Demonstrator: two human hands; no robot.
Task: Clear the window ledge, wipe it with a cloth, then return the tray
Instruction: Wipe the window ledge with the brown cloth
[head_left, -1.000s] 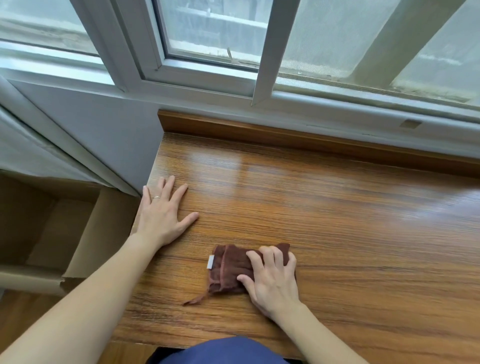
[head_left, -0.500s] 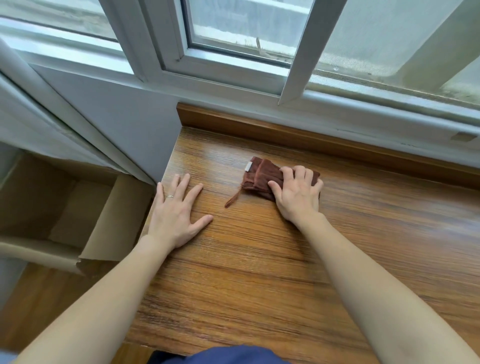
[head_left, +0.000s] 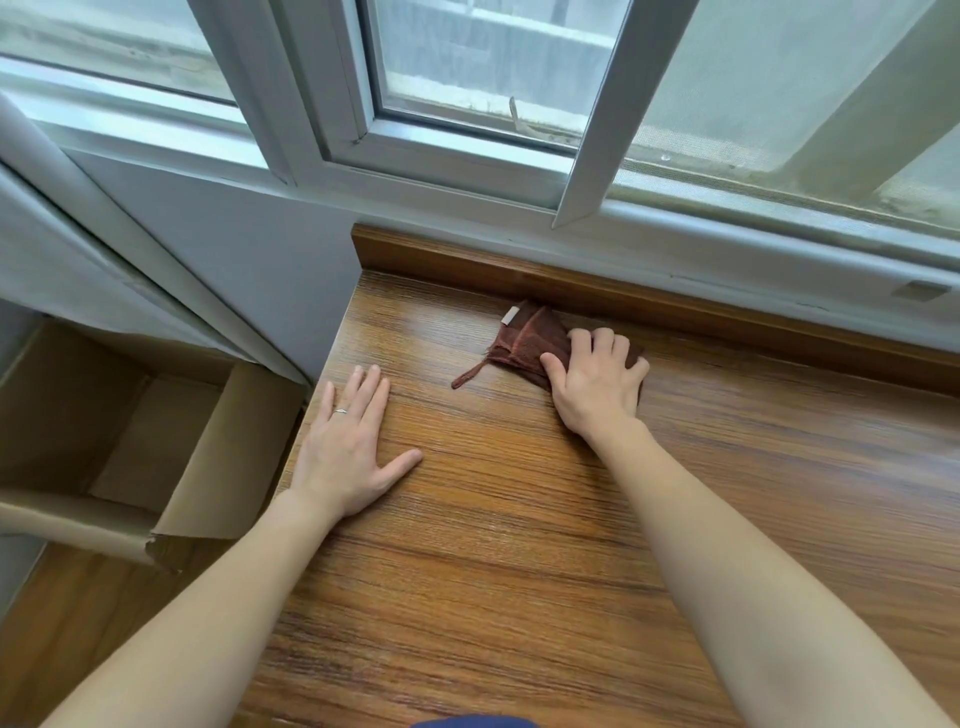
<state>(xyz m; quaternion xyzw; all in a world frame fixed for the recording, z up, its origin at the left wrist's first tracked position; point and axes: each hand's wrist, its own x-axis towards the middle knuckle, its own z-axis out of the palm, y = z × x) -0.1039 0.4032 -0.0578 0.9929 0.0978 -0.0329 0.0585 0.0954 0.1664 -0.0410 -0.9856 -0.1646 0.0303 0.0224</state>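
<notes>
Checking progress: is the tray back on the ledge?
No, the ledge carries only the cloth and both hands.

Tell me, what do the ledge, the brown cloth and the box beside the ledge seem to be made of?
The ledge looks like wood or a wood-grain laminate: brown streaked grain with a smooth sheen that reflects the window light. The cloth looks like soft terry or microfibre, fuzzy, with stitched seams and a small white tag. The box looks like plain brown cardboard, matte, with folded flaps and a torn corner.
</notes>
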